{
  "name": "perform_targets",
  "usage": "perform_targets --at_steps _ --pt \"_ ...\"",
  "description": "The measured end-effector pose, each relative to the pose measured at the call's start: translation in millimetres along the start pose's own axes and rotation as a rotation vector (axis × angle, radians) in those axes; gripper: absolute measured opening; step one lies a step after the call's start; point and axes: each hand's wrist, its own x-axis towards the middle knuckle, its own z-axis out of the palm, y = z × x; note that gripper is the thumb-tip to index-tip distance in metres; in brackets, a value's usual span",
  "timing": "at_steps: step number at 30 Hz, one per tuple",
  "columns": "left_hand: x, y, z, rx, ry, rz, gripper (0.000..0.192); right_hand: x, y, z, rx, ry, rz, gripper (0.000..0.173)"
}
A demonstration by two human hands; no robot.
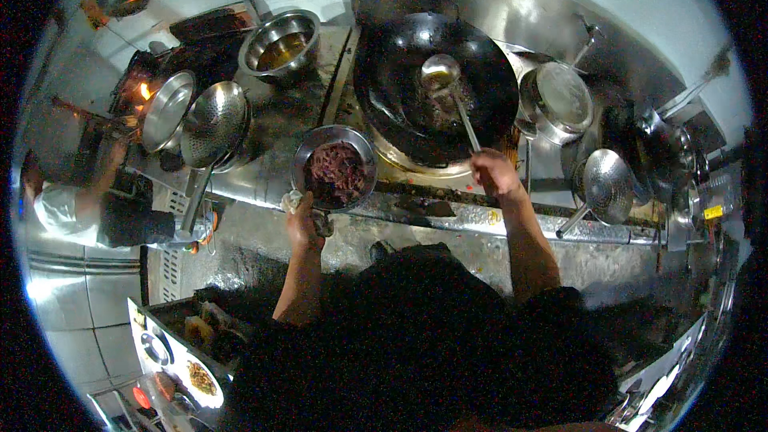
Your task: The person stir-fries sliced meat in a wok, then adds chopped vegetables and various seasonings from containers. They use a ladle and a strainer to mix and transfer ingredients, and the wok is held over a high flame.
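Observation:
My left hand (305, 225), with a pale cloth (292, 201) at its fingers, grips the near rim of a steel bowl (301, 153). Dark reddish meat-like strips (338, 173) lie in that bowl. At the right, my right hand (495, 173) is closed around the handle of a metal ladle (441, 72). The ladle's head is inside a large black wok (396, 102), over its middle, and seems to hold some yellowish liquid. A little dark residue or liquid shows at the wok's bottom.
Left of the wok stand a steel pot (245, 54) of yellowish oil and a perforated strainer (214, 123) beside a metal basin (168, 111). To the right are another steel pot (564, 102) and a strainer (608, 186). Flames and a co-worker's arm (111, 168) show far left. Behind me stands a plate of food (203, 379).

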Motion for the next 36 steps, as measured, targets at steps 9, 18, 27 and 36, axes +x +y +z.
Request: perform_targets --at_steps 9,18,27,36 --pt "-22 7 -30 -0.109 0.094 -0.007 0.02 -83 -5 10 0.337 0.121 0.271 0.034" --pt "-27 17 -25 -0.197 0.119 -0.008 0.021 -12 -10 20 -0.192 0.206 -0.059 0.017" --pt "-43 20 -39 -0.27 0.173 -0.001 0.014 -63 -34 -1 0.674 0.094 0.286 0.028" --pt "-42 36 -36 -0.158 0.228 -0.028 0.014 -53 14 34 -0.902 0.382 -0.441 0.009"
